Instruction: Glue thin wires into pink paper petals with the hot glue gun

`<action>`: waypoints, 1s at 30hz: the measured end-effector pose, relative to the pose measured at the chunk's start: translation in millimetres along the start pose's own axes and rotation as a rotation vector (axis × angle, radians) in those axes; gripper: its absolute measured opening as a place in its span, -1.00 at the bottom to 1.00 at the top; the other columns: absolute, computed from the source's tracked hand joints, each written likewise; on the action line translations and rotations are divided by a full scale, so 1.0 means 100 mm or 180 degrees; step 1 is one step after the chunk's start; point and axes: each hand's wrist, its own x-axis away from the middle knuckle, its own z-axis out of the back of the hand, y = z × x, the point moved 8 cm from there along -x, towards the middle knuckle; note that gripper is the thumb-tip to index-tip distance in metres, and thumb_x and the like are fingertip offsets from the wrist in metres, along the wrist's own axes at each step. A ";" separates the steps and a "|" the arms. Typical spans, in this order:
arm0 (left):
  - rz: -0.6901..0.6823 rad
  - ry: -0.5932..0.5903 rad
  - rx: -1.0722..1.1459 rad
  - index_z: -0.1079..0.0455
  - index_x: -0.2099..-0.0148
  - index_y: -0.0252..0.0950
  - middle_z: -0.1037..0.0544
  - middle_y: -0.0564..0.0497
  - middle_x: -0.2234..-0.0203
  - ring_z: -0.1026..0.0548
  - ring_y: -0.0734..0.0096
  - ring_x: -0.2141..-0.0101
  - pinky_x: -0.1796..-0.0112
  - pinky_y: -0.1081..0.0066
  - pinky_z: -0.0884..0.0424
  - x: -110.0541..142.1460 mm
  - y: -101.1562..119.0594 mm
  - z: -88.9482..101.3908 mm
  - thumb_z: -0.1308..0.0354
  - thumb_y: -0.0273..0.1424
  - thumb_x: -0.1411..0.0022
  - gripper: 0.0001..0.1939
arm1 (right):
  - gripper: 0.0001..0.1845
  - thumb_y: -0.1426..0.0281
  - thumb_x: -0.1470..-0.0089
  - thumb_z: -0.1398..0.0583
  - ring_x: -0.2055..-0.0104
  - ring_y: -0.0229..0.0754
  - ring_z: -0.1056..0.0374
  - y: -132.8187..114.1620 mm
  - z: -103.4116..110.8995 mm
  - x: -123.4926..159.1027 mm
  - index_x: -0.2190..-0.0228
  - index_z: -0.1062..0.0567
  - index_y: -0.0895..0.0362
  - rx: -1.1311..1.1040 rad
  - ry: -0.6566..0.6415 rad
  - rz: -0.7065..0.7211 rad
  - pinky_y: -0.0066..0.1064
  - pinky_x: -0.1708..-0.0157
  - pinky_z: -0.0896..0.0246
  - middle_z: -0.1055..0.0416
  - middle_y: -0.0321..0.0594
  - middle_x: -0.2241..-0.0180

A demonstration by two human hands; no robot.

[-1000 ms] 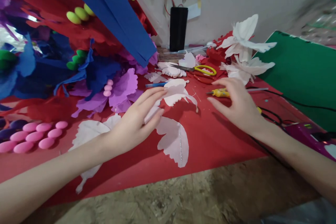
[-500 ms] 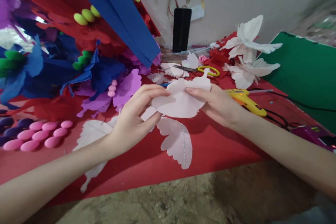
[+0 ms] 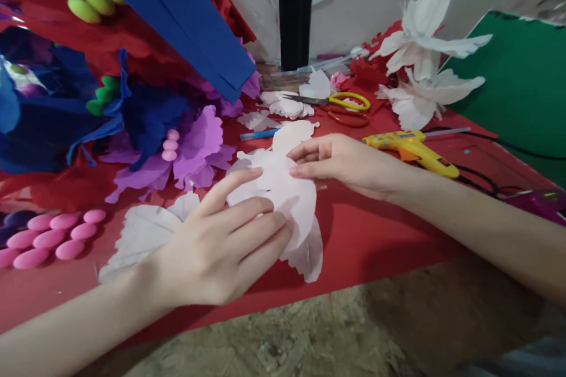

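A white paper butterfly-wing cutout [image 3: 301,203] lies over another white scalloped wing piece [image 3: 312,258] on the red table covering. My right hand [image 3: 347,162] pinches the upper cutout near its middle, between thumb and fingers. Over the cutout's left side, my left hand [image 3: 216,247] is open, fingers spread, the tips touching or close to the paper. Most of the lower piece is covered by the cutout and my fingers. Left of them rests a creased white paper shape [image 3: 141,232], partly behind my left wrist.
Yellow-and-red-handled scissors [image 3: 349,101], a blue pen [image 3: 259,134] and a yellow glue gun [image 3: 411,147] lie beyond my hands. White paper butterflies [image 3: 418,41] stand at right by a green board [image 3: 526,82]. Pink ovals [image 3: 50,238] and coloured paper butterflies [image 3: 198,150] fill the left.
The cutout has come down and turned, now covering the piece with the glittery line. My right hand shifted left with it. My left hand moved nearer and spread its fingers.
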 end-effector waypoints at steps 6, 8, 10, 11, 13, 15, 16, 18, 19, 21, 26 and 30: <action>0.0176 -0.0238 0.0216 -0.36 0.30 -0.26 -0.54 0.13 0.45 -0.47 0.51 0.40 -0.16 0.20 -0.11 0.03 0.01 -0.18 0.17 -0.59 -0.31 -0.70 | -0.86 0.58 0.24 -0.28 0.50 -0.43 -0.24 0.00 0.00 -0.08 0.51 -0.45 0.22 0.0466 0.0147 -0.0022 -0.52 0.45 -0.16 -0.37 -0.38 0.55; 0.0212 -0.0362 0.0380 -0.36 0.25 -0.27 -0.55 0.11 0.42 -0.47 0.50 0.37 -0.20 0.18 -0.01 0.05 0.03 -0.24 0.22 -0.60 -0.32 -0.67 | -0.91 0.57 0.22 -0.27 0.49 -0.43 -0.25 0.00 -0.02 -0.11 0.54 -0.46 0.22 0.0685 0.0083 0.0059 -0.51 0.40 -0.18 -0.38 -0.38 0.56; 0.0232 -0.0488 0.0517 -0.36 0.21 -0.28 -0.55 0.09 0.40 -0.47 0.49 0.33 -0.23 0.17 0.09 0.07 0.06 -0.29 0.25 -0.60 -0.33 -0.65 | -0.96 0.54 0.18 -0.25 0.50 -0.43 -0.25 0.00 -0.04 -0.12 0.55 -0.47 0.22 0.0875 -0.0024 0.0184 -0.51 0.41 -0.17 -0.39 -0.38 0.56; 0.0237 -0.0539 0.0566 -0.36 0.19 -0.28 -0.55 0.09 0.39 -0.46 0.48 0.32 -0.24 0.17 0.13 0.08 0.07 -0.30 0.25 -0.61 -0.32 -0.65 | -0.98 0.53 0.16 -0.24 0.51 -0.43 -0.25 0.01 -0.05 -0.13 0.54 -0.48 0.22 0.0966 -0.0084 0.0260 -0.51 0.43 -0.15 -0.39 -0.38 0.56; 0.0221 -0.0574 0.0655 -0.36 0.16 -0.30 -0.55 0.07 0.37 -0.46 0.47 0.30 -0.24 0.17 0.16 0.10 0.10 -0.32 0.25 -0.61 -0.31 -0.65 | -0.97 0.51 0.13 -0.22 0.51 -0.44 -0.24 0.02 -0.06 -0.12 0.52 -0.50 0.22 0.1159 -0.0178 0.0390 -0.52 0.47 -0.11 -0.40 -0.37 0.55; 0.0216 -0.0589 0.0769 -0.37 0.17 -0.32 -0.55 0.05 0.35 -0.46 0.46 0.28 -0.25 0.16 0.18 0.13 0.13 -0.32 0.25 -0.61 -0.31 -0.65 | -0.94 0.51 0.11 -0.21 0.51 -0.44 -0.23 0.04 -0.07 -0.11 0.51 -0.51 0.22 0.1355 -0.0208 0.0458 -0.52 0.49 -0.07 -0.41 -0.36 0.54; 0.0246 -0.0604 0.0827 -0.37 0.17 -0.31 -0.56 0.06 0.34 -0.46 0.47 0.27 -0.25 0.16 0.18 0.14 0.13 -0.33 0.26 -0.61 -0.31 -0.64 | -0.93 0.51 0.11 -0.20 0.51 -0.44 -0.22 0.05 -0.07 -0.11 0.51 -0.52 0.21 0.1438 -0.0198 0.0468 -0.52 0.49 -0.06 -0.41 -0.36 0.54; 0.0349 -0.0633 0.0938 -0.36 0.17 -0.28 -0.57 0.09 0.35 -0.47 0.49 0.26 -0.25 0.19 0.19 0.17 0.12 -0.34 0.27 -0.62 -0.31 -0.63 | -0.92 0.51 0.11 -0.20 0.50 -0.43 -0.22 0.06 -0.06 -0.09 0.51 -0.53 0.20 0.1588 -0.0141 0.0487 -0.52 0.48 -0.05 -0.41 -0.35 0.53; 0.0403 -0.0644 0.0983 -0.37 0.17 -0.26 -0.57 0.11 0.36 -0.47 0.51 0.26 -0.26 0.21 0.19 0.19 0.12 -0.34 0.26 -0.63 -0.31 -0.62 | -0.91 0.50 0.11 -0.20 0.50 -0.43 -0.21 0.06 -0.06 -0.09 0.51 -0.53 0.19 0.1665 -0.0114 0.0483 -0.52 0.48 -0.05 -0.41 -0.34 0.54; 0.0479 -0.0667 0.1057 -0.38 0.16 -0.24 -0.58 0.13 0.35 -0.48 0.53 0.25 -0.26 0.23 0.18 0.21 0.11 -0.36 0.25 -0.63 -0.30 -0.62 | -0.90 0.50 0.10 -0.19 0.50 -0.42 -0.20 0.07 -0.07 -0.08 0.51 -0.53 0.19 0.1792 -0.0107 0.0443 -0.51 0.49 -0.04 -0.40 -0.33 0.54; 0.0575 -0.0713 0.1240 -0.39 0.16 -0.22 -0.60 0.15 0.33 -0.51 0.55 0.24 -0.27 0.22 0.13 0.24 0.09 -0.39 0.23 -0.64 -0.28 -0.61 | -0.90 0.52 0.12 -0.16 0.55 -0.42 -0.14 0.08 -0.09 -0.08 0.54 -0.50 0.20 0.2004 -0.0086 0.0322 -0.51 0.54 0.00 -0.37 -0.33 0.57; 0.0556 -0.0729 0.1298 -0.37 0.15 -0.20 -0.60 0.13 0.32 -0.52 0.53 0.24 -0.26 0.18 0.10 0.22 0.08 -0.41 0.25 -0.61 -0.31 -0.62 | -0.90 0.55 0.15 -0.15 0.56 -0.43 -0.12 0.09 -0.07 -0.09 0.58 -0.47 0.19 0.2186 -0.0031 0.0363 -0.51 0.55 0.03 -0.34 -0.34 0.59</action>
